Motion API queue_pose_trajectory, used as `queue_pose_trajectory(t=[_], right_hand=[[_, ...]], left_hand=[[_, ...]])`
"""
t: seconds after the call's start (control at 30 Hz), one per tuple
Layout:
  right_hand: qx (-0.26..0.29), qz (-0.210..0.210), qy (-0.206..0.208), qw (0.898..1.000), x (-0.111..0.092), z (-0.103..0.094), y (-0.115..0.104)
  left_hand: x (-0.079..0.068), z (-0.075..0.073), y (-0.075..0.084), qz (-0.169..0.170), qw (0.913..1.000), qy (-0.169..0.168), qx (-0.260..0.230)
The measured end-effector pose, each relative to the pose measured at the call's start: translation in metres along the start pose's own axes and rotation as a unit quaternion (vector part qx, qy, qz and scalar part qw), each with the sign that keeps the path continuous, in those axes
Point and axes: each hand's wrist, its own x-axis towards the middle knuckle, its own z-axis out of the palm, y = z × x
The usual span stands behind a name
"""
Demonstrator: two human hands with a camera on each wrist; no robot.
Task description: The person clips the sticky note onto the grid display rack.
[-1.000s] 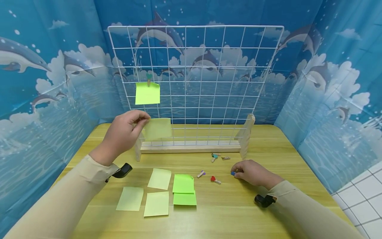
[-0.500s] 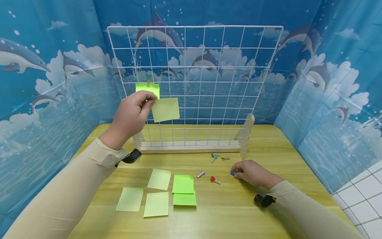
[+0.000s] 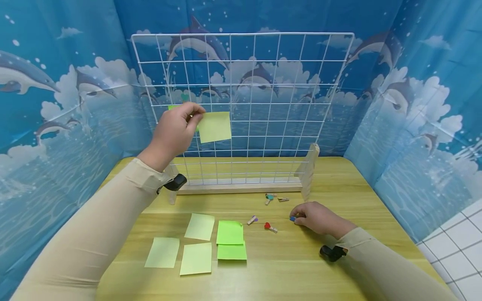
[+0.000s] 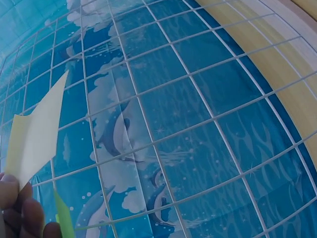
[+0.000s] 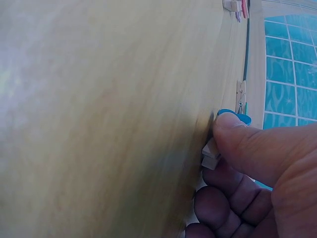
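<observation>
My left hand [image 3: 174, 133] pinches a pale yellow sticky note [image 3: 215, 127] by its left edge, in front of the white wire grid [image 3: 255, 103]. In the left wrist view the note [image 4: 42, 134] bends between thumb and fingers. Behind that hand, mostly hidden, a bright green note [image 4: 63, 215] hangs under a teal-topped clip [image 3: 185, 97]. Low over the table at the right, my right hand [image 3: 319, 217] pinches a small wooden clothespin [image 5: 210, 154] with a blue top [image 5: 234, 117]. Its thumb covers part of the clothespin.
Three pale yellow notes [image 3: 196, 258] and two overlapping green notes [image 3: 230, 233] lie on the table [image 3: 286, 267]. Beside them are a purple clothespin [image 3: 252, 220], a red heart clothespin [image 3: 270, 227] and more clothespins [image 3: 269, 197] near the grid's wooden base [image 3: 241, 188].
My left hand has lifted the pale yellow note up and to the right, and now covers most of the hanging green note. The right hand has stayed in place with its clothespin.
</observation>
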Motion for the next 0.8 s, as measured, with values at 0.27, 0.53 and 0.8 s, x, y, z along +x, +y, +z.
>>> queue_pose_trajectory(t=[0.27, 0.53, 0.8], right_hand=[[0.007, -0.002, 0.007, 1.0, -0.001, 0.002, 0.002], [0.007, -0.001, 0.007, 1.0, 0.0, 0.004, 0.003], [0.008, 0.003, 0.005, 1.0, 0.0, 0.002, 0.003]], left_hand=[[0.013, 0.008, -0.005, -0.038, 0.9992, -0.01, -0.007], [0.022, 0.011, -0.007, -0.062, 0.9977, -0.026, -0.007], [0.026, 0.013, -0.005, -0.074, 0.9967, -0.034, 0.005]])
